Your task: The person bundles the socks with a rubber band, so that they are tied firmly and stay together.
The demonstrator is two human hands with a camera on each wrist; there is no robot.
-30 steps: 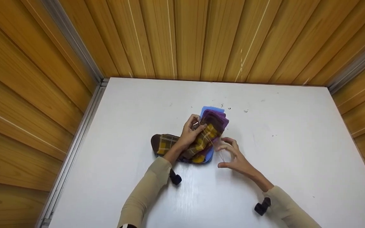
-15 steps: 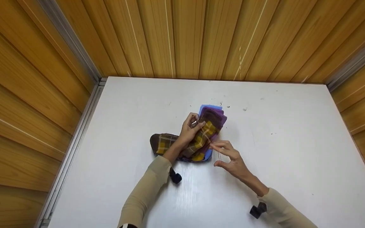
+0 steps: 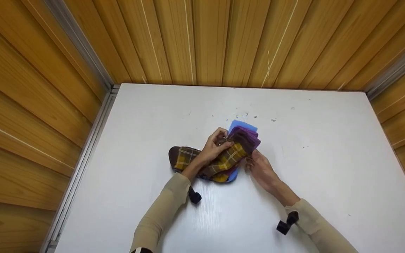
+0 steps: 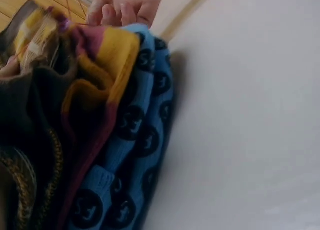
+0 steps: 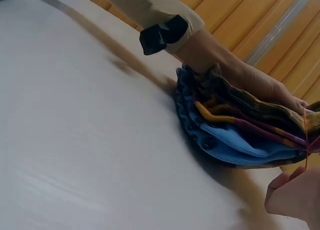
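A bundle of folded socks lies in the middle of the table. On top is a brown and yellow plaid sock (image 3: pixel 227 160), with purple cuffs (image 3: pixel 254 136) and a blue cuff (image 3: pixel 243 125) fanned out beyond it. Blue socks with black round prints (image 4: pixel 132 120) form the underside. My left hand (image 3: pixel 212 147) grips the bundle across its cuff end, thumb on top. A thin red rubber band (image 5: pixel 306 132) runs round the bundle near the cuffs. At the bundle's right edge, my right hand (image 3: pixel 263 172) holds the band with curled fingers, partly hidden beneath the socks.
The white table (image 3: pixel 322 168) spreads around the bundle, with small dark marks near the back. Wood-patterned panels (image 3: pixel 209 42) enclose it at the back and sides. A metal rail (image 3: pixel 83 168) follows the left edge.
My right hand has gone from fingers spread with the band stretched between them to curled close at the bundle's right edge. The cuff end has shifted slightly right; my left hand keeps its grip.
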